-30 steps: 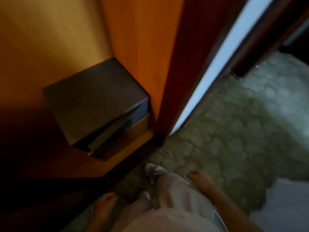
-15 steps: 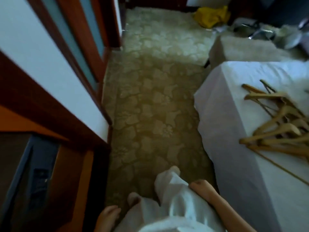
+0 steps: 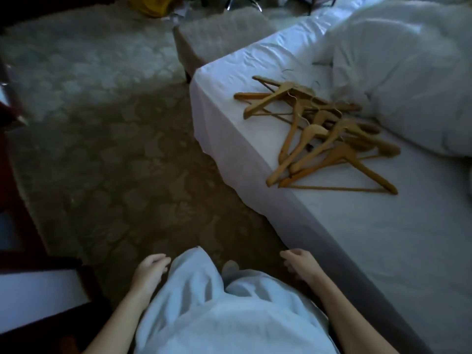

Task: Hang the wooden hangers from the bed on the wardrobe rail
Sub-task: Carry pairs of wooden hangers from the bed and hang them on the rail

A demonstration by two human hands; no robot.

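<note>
You stood beside the bed [image 3: 357, 251] with both hands, left [image 3: 149, 273] and right [image 3: 301, 264], loosely open and empty, the wooden hangers [image 3: 324, 131] piled near its corner, awaiting a forward reach

Floor: patterned carpet [image 3: 122, 159], pale in the light at the far end, brown and shadowed nearer.
Bed: white sheet [image 3: 383, 238] with a rumpled white duvet [image 3: 408, 80], at the right.
Stool: pale upholstered bench [image 3: 219, 39] just beyond the bed's corner.
Left edge: dark wood frame [image 3: 15, 154].
Light: dim, bluish.
</note>
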